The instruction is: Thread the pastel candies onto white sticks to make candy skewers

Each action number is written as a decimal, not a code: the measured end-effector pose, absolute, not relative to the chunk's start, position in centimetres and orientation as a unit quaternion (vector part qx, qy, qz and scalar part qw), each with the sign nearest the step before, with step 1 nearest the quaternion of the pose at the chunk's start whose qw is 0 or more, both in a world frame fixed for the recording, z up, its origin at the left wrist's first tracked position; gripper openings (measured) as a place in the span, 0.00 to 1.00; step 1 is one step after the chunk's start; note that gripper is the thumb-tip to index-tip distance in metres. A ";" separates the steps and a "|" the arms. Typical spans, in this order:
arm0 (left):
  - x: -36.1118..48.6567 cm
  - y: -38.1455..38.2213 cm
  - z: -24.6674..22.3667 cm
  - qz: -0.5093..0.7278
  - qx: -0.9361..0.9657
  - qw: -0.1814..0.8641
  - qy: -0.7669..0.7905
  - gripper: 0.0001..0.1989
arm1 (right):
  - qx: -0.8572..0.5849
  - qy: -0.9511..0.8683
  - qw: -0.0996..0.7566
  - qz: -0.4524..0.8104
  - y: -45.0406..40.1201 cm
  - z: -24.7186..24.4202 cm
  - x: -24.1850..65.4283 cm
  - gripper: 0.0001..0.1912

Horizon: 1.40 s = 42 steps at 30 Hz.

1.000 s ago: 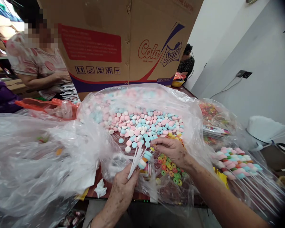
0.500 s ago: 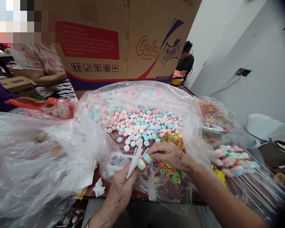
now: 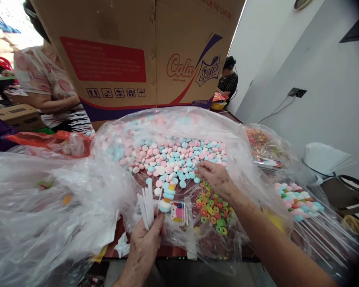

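Candy-strewn plastic sheet [image 3: 245, 139], cardboard box [image 3: 137, 52], white wall [image 3: 317, 59]

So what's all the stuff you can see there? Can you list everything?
round candies: a big heap, pink, blue and white, in the open middle bag
ring candies: many, green, orange, red and yellow, near side of that bag
clear plastic bag: one, around both heaps
empty-looking plastic bags: crumpled, clear, far left
cardboard box: one, brown with red panel, behind the bag
finished candy sticks: a pile, pastel, on the right under plastic
small card: one, colourful, by the sticks
people: one in a flowery top on the left, one in dark clothes far back
white sticks: a bunch, one threaded with candies
left hand: holds the sticks
right hand: reaching into the round candies
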<state>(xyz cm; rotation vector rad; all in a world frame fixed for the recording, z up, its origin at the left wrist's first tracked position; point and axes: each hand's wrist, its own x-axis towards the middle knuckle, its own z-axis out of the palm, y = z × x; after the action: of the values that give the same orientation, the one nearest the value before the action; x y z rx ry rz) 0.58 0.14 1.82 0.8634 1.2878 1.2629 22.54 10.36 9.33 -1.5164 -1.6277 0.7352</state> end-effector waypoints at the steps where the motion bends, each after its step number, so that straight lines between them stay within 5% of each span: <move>1: 0.7 0.2 1.9 0.539 0.345 0.551 0.536 0.17 | -0.599 -0.668 0.357 0.260 10.7 9.3 22.2 0.08; 11: 0.9 0.2 2.8 0.581 0.286 0.546 0.531 0.19 | -0.540 -0.831 0.108 0.084 11.8 7.4 17.9 0.08; 23: 1.1 0.3 2.8 0.575 0.293 0.547 0.533 0.17 | -0.513 -0.844 0.123 0.095 12.5 6.4 16.6 0.10; 32: 0.9 0.3 2.3 0.561 0.315 0.557 0.524 0.16 | -0.521 -0.814 0.250 0.064 12.1 7.2 20.5 0.11; 42: 0.8 0.1 2.6 0.548 0.349 0.551 0.524 0.14 | -0.499 -0.863 0.076 -0.025 10.3 4.8 19.2 0.14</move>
<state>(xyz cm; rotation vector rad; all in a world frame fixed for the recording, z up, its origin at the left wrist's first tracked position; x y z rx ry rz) 0.81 0.13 2.57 0.8261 1.2403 1.2968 19.23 10.27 4.83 -1.4968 -2.5862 -0.0761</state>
